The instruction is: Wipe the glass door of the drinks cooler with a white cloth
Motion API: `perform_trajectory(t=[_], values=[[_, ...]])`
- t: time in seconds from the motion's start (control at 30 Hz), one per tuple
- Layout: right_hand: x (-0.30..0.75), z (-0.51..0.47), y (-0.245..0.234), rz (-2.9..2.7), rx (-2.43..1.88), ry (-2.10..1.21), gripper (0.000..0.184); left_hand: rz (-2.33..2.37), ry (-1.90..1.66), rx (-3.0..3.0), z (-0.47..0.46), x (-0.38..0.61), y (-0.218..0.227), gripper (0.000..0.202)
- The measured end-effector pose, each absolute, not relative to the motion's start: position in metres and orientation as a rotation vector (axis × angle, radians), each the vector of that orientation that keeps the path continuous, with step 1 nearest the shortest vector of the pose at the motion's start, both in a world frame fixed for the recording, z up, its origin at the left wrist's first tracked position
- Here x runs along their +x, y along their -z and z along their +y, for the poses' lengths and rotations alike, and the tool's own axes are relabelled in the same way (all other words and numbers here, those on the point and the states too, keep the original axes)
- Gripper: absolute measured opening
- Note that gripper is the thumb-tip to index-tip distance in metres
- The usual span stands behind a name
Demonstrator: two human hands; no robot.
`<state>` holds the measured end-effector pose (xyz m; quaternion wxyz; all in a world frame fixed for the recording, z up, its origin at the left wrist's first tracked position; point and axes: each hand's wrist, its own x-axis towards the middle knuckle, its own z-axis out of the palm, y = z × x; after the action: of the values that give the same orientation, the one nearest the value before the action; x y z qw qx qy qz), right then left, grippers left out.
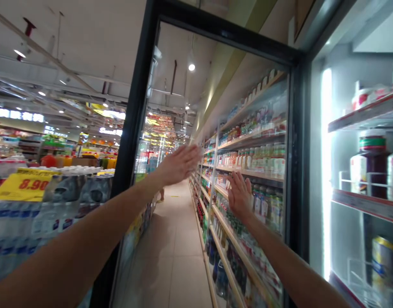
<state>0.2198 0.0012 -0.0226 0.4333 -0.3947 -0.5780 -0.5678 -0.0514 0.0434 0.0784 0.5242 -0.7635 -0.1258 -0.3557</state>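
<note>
A tall glass door [171,239] in a black frame stands swung open in front of me, hinged beside a lit drinks fridge [317,171] on the right. My left hand [180,163] reaches up before the middle of the pane, fingers stretched out together and slightly blurred. Lower and to the right, my right hand [239,196] is raised with its fingers spread, facing the glass. Neither hand holds anything. Whether the palms touch the pane, I cannot tell.
Inside the fridge, shelves carry a dark bottle with a green-banded cap [373,162] and a can [385,265]. Through the glass, long shelves of bottles [248,158] line a tiled aisle [171,256]. At left, packed water bottles [13,226] stand below a yellow price sign [23,185].
</note>
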Motion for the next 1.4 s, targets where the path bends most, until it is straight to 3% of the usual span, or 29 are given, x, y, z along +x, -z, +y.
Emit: perform_trajectory(t=[0.1,0.3,0.47,0.63,0.8,1.0,1.17,1.33,1.4], values=[[0.220,0.001,0.022,-1.431,-0.982,1.432,0.049,-0.507,1.115,-1.710,0.045,-0.050,-0.083,0.050],[0.219,0.002,0.023,-1.432,-0.980,1.440,0.048,-0.078,0.671,-1.857,0.047,-0.047,-0.064,0.049],[0.221,0.003,0.024,-1.433,-0.985,1.423,0.051,-0.505,1.117,-1.705,0.049,-0.066,-0.083,0.053],[0.221,0.004,0.024,-1.437,-0.972,1.422,0.052,-0.249,0.761,-1.849,0.046,-0.073,-0.069,0.051],[0.219,0.004,0.024,-1.430,-0.956,1.423,0.052,-0.654,1.182,-1.640,0.048,-0.085,-0.062,0.054],[0.219,0.006,0.024,-1.430,-0.943,1.413,0.054,-0.300,0.753,-1.854,0.049,-0.094,-0.032,0.053],[0.221,0.008,0.025,-1.428,-0.930,1.419,0.056,-0.673,1.184,-1.660,0.049,-0.101,-0.023,0.058],[0.220,0.007,0.024,-1.422,-0.940,1.433,0.054,-0.126,0.602,-1.930,0.045,-0.091,0.016,0.054],[0.220,0.006,0.024,-1.419,-0.927,1.445,0.054,-0.173,0.626,-1.922,0.047,-0.092,0.006,0.053]])
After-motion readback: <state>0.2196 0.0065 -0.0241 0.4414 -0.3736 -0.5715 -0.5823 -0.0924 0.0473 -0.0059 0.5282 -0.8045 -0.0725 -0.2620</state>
